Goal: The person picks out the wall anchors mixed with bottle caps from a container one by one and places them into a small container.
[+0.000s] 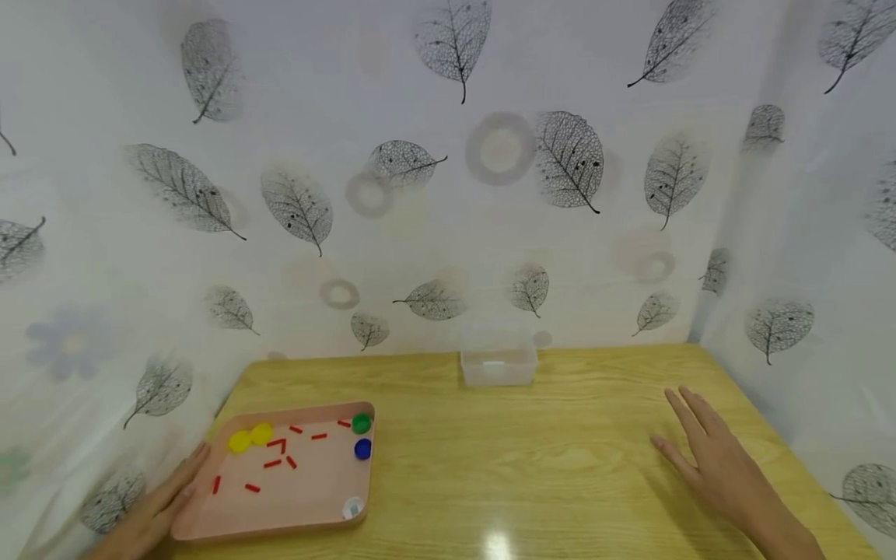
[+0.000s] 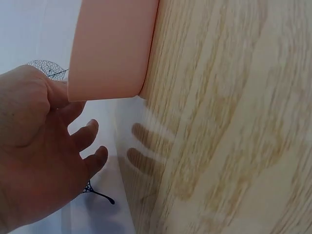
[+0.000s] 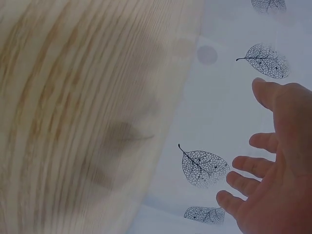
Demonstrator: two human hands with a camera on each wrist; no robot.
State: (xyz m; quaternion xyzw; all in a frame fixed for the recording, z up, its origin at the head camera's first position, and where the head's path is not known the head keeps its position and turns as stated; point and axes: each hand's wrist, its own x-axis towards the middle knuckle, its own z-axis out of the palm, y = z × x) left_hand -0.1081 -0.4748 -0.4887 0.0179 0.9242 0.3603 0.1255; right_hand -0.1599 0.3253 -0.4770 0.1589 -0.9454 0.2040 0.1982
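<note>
In the head view a pink tray (image 1: pixel 301 498) lies at the left of the wooden table. My left hand (image 1: pixel 157 505) holds its left side, fingers along the outer wall and thumb at the rim. The left wrist view has the tray's front wall (image 2: pixel 109 48) hiding the thumb tip, while other fingers hang loosely curled outside. Inside the tray are several small red sticks (image 1: pixel 272 464), two yellow discs (image 1: pixel 239 442), a green disc (image 1: pixel 361 424), a blue disc (image 1: pixel 362 449) and a whitish round piece (image 1: pixel 353 509). My right hand (image 1: pixel 721 467) hovers at the table's right, fingers spread, holding nothing.
A clear plastic box (image 1: pixel 498 367) stands at the table's back edge, near the middle. Leaf-patterned curtains (image 1: pixel 434 233) close in the back and both sides. The wooden table (image 1: pixel 518 459) runs between the tray and my right hand.
</note>
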